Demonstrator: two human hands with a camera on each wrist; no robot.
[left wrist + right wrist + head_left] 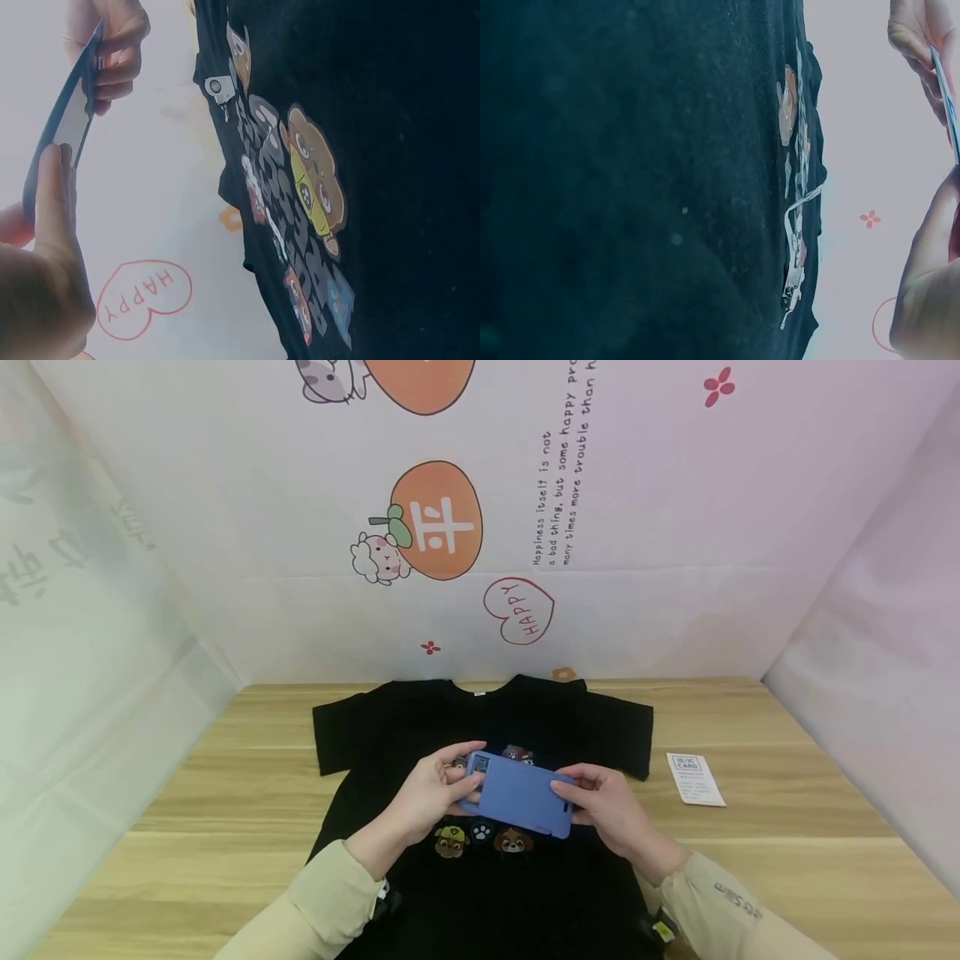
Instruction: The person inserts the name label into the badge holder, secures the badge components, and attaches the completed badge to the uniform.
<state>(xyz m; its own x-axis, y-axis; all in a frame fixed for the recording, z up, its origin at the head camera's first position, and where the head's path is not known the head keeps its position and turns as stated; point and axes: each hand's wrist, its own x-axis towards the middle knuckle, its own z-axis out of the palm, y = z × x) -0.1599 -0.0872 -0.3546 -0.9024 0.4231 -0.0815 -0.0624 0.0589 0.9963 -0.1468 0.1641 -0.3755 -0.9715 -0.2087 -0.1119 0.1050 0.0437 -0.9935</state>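
Above the shirt's chest, both hands hold a flat blue card holder (525,795). My left hand (431,793) pinches its left end, thumb in front and fingers behind, beside a cut-out with a small dark patterned patch. At the right end, my right hand (611,806) grips it with the thumb on the blue face. From the left wrist, the card holder (64,116) appears nearly edge-on, with a pale inner side. Under the hands, a black T-shirt (487,893) lies spread out, printed with cartoon dog heads (452,842) and a paw badge.
A white printed card (696,779) marked ID/IC CARD lies right of the shirt on the wooden table (802,843). White cloth with cartoon prints hangs at the back (660,527) and along both sides. A white strap (802,199) shows near the shirt print.
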